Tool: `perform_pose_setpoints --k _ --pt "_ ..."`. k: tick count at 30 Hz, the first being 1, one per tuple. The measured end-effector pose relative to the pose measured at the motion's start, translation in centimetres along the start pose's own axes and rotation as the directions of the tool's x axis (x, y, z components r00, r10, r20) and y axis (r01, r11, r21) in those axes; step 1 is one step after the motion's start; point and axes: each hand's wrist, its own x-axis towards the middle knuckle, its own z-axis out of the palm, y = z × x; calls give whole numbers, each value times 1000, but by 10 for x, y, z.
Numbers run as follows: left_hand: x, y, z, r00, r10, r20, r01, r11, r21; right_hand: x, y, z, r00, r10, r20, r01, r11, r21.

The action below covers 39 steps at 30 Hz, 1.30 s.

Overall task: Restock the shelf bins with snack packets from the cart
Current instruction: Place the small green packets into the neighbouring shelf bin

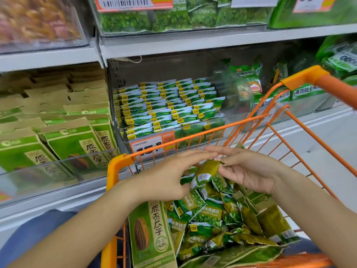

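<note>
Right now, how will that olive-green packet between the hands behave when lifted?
Probably light and slightly puffy: the olive-green packet looks small and pillow-shaped. Its glossy film may slip. The right hand pinches one end, the left hand alongside.

Greens and orange across cart and shelves

We see an orange wire cart (212, 132) with yellow-orange corner caps, holding small green snack packets (204, 211) printed with white panels, yellow logos and olive-green backs. The tall bag (150, 235) in the cart is green and kraft-brown with a striped brown seed picture. The shelf bin (170, 107) shows rows of green-and-white packets with yellow squares. Its price tag (152, 144) is orange and white with black digits. The boxes (58, 132) on the left are kraft-brown and green.
</note>
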Motion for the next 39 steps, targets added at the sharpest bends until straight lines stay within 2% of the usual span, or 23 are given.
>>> perform_pose_setpoints --k 3,7,9,11,13,15,16,20,24,28,31,33,36,39 --pt "-1 2 2 998 -51 46 54 997 -60 2 0 -1 1000 -18 -25 21 990 142" --pt "-1 5 1 999 -48 -2 46 966 -254 1 -1 1 997 -48 -60 61 965 256" --pt "0 5 2 997 -7 -82 -16 962 -272 -2 -1 4 995 -55 -89 76 964 255" --pt "3 4 3 972 0 -233 -52 975 -218 -3 1 6 990 -59 -125 79 984 160" --pt "4 4 0 939 -110 -325 -7 941 -339 -2 3 5 968 -116 -221 100 992 -80" --pt "6 5 -4 917 -249 -313 62 861 -504 -1 3 3 928 -230 -294 136 941 -309" --pt "8 6 -6 912 -277 -302 79 841 -535 -2 3 3 910 -288 -299 162 909 -384" --pt "7 9 -9 930 -293 -222 105 790 -604 -5 7 11 888 -436 -143 295 780 -552" --pt "6 11 -8 940 -288 -183 115 772 -626 -2 13 15 845 -524 -105 384 733 -561" --pt "5 13 -10 914 -300 -273 82 795 -600 -2 11 10 884 -461 -78 376 800 -468" --pt "5 13 -12 877 -352 -327 24 712 -701 -3 14 11 925 -380 -19 321 806 -496" --pt "6 15 -12 877 -347 -332 13 709 -705 -2 17 12 929 -370 -17 308 797 -520" --pt "6 15 -11 873 -333 -355 33 768 -640 -1 15 10 873 -479 -87 386 790 -475" --pt "5 12 -10 905 -343 -251 144 803 -578 -2 11 9 803 -574 -161 465 772 -433"
